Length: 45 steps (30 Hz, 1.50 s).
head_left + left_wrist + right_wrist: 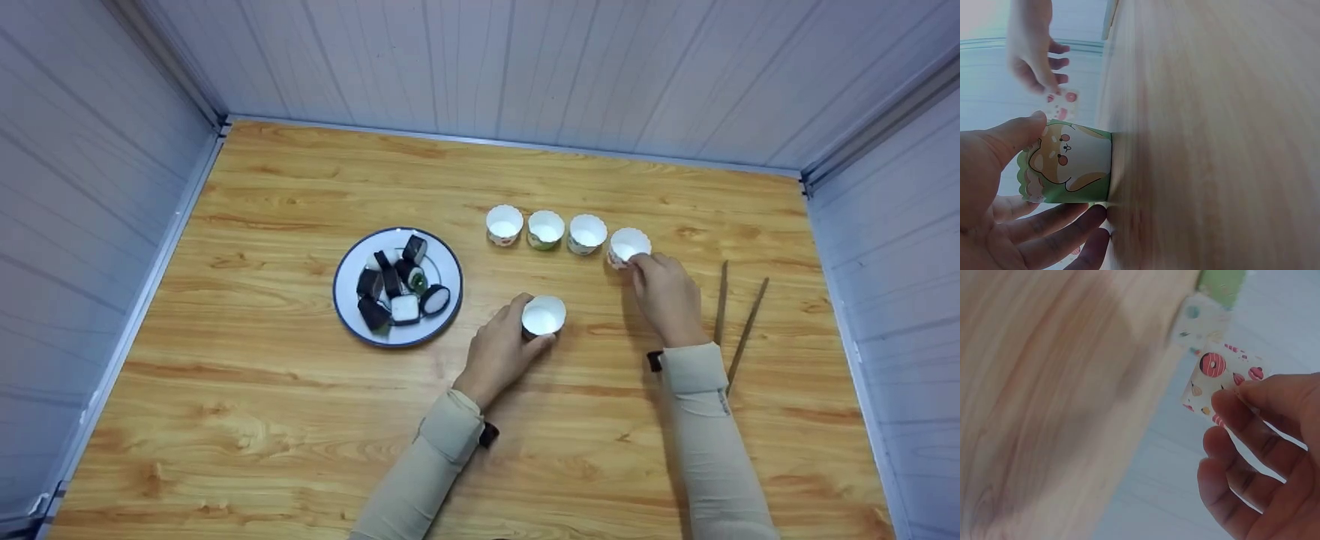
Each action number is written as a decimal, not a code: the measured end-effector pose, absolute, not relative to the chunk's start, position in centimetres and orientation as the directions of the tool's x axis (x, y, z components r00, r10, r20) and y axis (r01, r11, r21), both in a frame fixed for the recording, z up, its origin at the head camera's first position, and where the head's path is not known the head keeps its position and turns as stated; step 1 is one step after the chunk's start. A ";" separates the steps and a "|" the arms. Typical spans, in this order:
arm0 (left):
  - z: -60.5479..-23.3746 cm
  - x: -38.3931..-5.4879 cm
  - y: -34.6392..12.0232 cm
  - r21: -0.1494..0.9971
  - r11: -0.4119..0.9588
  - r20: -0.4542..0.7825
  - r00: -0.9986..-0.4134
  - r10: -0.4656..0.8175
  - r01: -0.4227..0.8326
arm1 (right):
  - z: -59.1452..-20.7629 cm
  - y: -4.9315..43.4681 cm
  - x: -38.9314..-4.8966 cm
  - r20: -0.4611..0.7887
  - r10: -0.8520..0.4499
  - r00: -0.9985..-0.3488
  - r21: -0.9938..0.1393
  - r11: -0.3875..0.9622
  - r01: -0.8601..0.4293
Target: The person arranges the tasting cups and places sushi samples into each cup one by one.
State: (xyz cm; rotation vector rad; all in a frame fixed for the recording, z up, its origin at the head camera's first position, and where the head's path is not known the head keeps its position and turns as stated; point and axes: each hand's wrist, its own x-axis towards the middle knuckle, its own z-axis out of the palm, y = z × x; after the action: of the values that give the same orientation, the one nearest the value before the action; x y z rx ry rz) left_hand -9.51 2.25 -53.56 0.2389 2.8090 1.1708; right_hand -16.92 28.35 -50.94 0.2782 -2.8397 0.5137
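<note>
My left hand [501, 349] grips a paper cup [544, 316] in front of the row, thumb on one side and fingers on the other. In the left wrist view this cup [1075, 160] is green with a cartoon dog, its base against the tabletop. At the row's right end, my right hand [667, 296] pinches the rim of another paper cup [628, 246] between thumb and index finger. White with pink donuts and sweets, that cup [1221, 379] shows up close in the right wrist view, the other fingers loosely bent below it.
Three more paper cups [545, 229] stand in a row to the left of the right hand. A blue-rimmed plate [349, 319] carries several dark-wrapped sushi-like pieces [391, 281]. Two chopsticks [746, 330] lie beside the right forearm. Pale panels [465, 67] enclose the wooden table [247, 390].
</note>
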 end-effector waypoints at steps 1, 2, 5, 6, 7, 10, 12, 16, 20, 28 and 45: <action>-53.6 -9.5 2.3 0.712 0.694 -0.025 -0.984 0.177 0.107 | -51.1 28.5 -17.3 0.256 -0.131 -0.958 -0.325 0.921 -0.213; -53.5 -9.5 2.3 0.713 0.694 -0.029 -0.984 0.176 0.103 | -51.3 28.6 -17.7 0.247 -0.122 -0.961 -0.326 0.924 -0.201; -53.5 -9.5 2.3 0.711 0.697 -0.044 -0.983 0.178 0.094 | -51.9 28.8 -18.5 0.233 -0.113 -0.966 -0.324 0.927 -0.187; -53.4 -9.5 2.3 0.710 0.698 -0.048 -0.983 0.178 0.092 | -52.0 28.9 -18.7 0.230 -0.112 -0.967 -0.325 0.928 -0.185; -53.4 -9.5 2.3 0.709 0.699 -0.051 -0.983 0.178 0.090 | -52.2 28.9 -18.9 0.228 -0.111 -0.967 -0.325 0.928 -0.183; -53.4 -9.5 2.2 0.709 0.699 -0.054 -0.983 0.177 0.087 | -52.5 28.8 -19.4 0.207 -0.097 -0.974 -0.329 0.930 -0.163; -53.3 -9.5 2.2 0.712 0.697 -0.056 -0.983 0.176 0.084 | -52.6 28.7 -19.6 0.187 -0.085 -0.979 -0.335 0.931 -0.145; -53.3 -9.6 2.2 0.717 0.692 -0.061 -0.983 0.176 0.080 | -52.8 28.7 -19.9 0.162 -0.073 -0.984 -0.336 0.934 -0.124; -53.3 -9.6 2.2 0.716 0.694 -0.068 -0.982 0.176 0.075 | -52.9 28.8 -20.1 0.156 -0.066 -0.986 -0.338 0.934 -0.116; -53.4 -9.6 2.3 0.722 0.689 -0.082 -0.981 0.174 0.062 | -52.2 28.4 -19.0 0.195 -0.077 -0.978 -0.330 0.934 -0.139; -53.4 -9.6 2.2 0.717 0.691 -0.055 -0.982 0.180 0.086 | -49.9 25.3 -11.7 0.470 -0.288 -0.835 -0.247 0.865 -0.438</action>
State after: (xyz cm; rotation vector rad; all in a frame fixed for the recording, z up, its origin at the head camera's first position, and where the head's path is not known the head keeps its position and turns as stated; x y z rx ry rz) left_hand -9.60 2.21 -53.43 0.2193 2.7763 1.1685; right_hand -11.69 25.34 -49.95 0.5347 -2.6132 0.4854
